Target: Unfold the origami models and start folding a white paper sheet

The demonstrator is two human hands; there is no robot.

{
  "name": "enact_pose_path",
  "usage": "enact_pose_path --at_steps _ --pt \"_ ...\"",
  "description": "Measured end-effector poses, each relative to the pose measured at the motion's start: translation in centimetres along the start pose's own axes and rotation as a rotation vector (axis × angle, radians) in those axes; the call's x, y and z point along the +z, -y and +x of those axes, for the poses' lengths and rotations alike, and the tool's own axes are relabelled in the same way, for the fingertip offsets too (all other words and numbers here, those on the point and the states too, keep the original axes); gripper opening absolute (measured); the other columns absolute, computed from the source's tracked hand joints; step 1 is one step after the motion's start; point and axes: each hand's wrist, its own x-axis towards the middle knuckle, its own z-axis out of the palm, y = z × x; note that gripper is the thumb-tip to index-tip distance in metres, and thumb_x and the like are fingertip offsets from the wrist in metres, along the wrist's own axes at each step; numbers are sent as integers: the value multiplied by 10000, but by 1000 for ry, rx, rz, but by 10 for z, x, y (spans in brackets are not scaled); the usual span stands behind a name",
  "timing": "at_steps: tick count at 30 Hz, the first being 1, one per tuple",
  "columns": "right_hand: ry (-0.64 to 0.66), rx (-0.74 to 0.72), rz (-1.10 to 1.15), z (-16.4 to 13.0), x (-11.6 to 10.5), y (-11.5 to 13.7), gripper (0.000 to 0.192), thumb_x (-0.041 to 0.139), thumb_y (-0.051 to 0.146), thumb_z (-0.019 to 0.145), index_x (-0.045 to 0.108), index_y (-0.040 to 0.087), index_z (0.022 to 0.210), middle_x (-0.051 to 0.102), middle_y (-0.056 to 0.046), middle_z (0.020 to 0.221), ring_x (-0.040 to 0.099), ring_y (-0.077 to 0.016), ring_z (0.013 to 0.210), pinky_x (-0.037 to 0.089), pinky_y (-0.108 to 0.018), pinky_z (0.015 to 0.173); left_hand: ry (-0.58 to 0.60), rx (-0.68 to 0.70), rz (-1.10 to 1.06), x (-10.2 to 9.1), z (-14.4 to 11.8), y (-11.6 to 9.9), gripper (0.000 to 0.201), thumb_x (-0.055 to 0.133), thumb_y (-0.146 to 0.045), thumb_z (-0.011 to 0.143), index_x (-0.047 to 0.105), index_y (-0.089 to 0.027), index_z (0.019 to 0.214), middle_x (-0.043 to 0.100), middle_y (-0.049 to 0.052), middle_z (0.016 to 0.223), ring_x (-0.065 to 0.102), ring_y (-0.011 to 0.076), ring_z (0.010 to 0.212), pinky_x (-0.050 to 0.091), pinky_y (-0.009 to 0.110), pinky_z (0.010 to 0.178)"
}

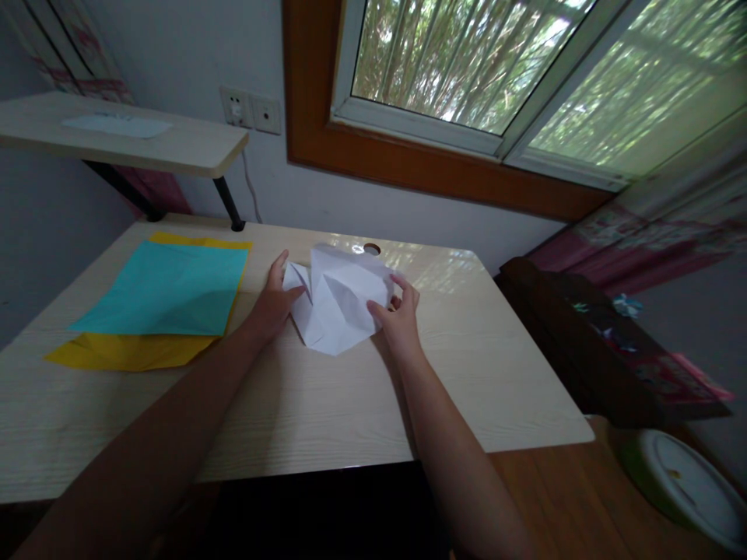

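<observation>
two bare forearms reach up from the near edge over the pale wood-grain table (327,404).
left hand (273,302) – palm down on the table, thumb and fingers spread, fingertips pressing the left edge of the white paper; grip not closed round anything.
right hand (400,313) – grip pinching the right edge of the white paper between thumb and fingers.
white paper (338,299) – creased, partly folded sheet with raised flaps, lying at mid-table between the two hands, its lower point toward the person.
teal sheet (169,289) – flat on the left part of the table, well apart from the white paper, lying on top of a yellow sheet (128,351) whose edges show below and behind it.
round cable hole (371,249) – in the tabletop just behind the white paper.
raised shelf (192,148) – at far left on dark legs, carrying a pale flat item too blurred to name.
wall sockets (250,110) – on the wall beyond; wood-framed window (408,167) at far right, greenery outside.
</observation>
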Motion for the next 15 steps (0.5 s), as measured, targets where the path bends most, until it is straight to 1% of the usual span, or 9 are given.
enact_pose_path --at_steps 2,4,6,8,9,10,12,14,15 --pt "-46 -31 -45 0 -3 2 745 733 300 714 430 318 1395 341 -112 1452 481 -274 1259 517 -465 968 -25 53 117 -4 1 1 891 675 -189 736 310 -252 1547 512 112 1468 540 303 1287 417 466 1114" --pt "-85 -82 -99 1 -6 5 787 738 306 722 392 317 1428 335 -117 1487 453 -284 1293 478 -499 1016 -17 96 224 -7 1 0 842 670 -181 740 369 -223 1525 451 113 1531 482 307 1350 354 453 1165" --pt "-77 -141 -171 2 -8 6 778 726 313 753 379 305 1450 392 -120 1483 439 -292 1318 413 -534 1075 17 93 275 -7 0 -3 810 661 -193 755 388 -205 1518 450 120 1533 509 310 1319 362 461 1155" --pt "-32 -188 -235 3 -9 6 727 717 326 784 415 273 1442 484 -127 1439 450 -299 1320 364 -538 1110 60 60 271 -6 -1 -7 796 649 -211 771 382 -195 1522 492 129 1495 572 305 1234 406 473 1114" --pt "-3 -201 -262 4 -9 6 692 713 337 797 444 253 1429 526 -132 1408 472 -302 1302 363 -525 1106 80 50 258 -6 -2 -9 794 646 -219 776 379 -192 1523 508 130 1479 589 299 1206 421 470 1098" --pt "23 -201 -287 4 -10 5 648 705 354 813 478 237 1408 568 -135 1368 508 -302 1266 382 -505 1084 93 49 248 -5 -3 -11 787 647 -225 777 386 -192 1519 520 126 1467 593 294 1199 427 461 1092" --pt "74 -166 -346 4 -10 6 508 667 400 857 568 221 1322 661 -125 1222 598 -287 1112 447 -444 972 101 65 247 -4 -5 -13 745 653 -236 776 435 -203 1488 539 106 1449 577 287 1222 421 436 1099" --pt "122 -108 -422 3 -12 7 320 598 450 910 670 221 1123 715 -88 978 634 -253 886 463 -373 809 90 77 264 -4 -6 -14 671 655 -254 783 504 -223 1436 575 81 1408 571 285 1227 413 425 1103" --pt "139 -85 -454 3 -12 8 287 562 472 932 690 223 994 705 -66 857 617 -232 783 442 -344 735 83 72 267 -5 -5 -14 635 650 -269 793 528 -230 1415 593 73 1383 577 285 1214 415 428 1098"
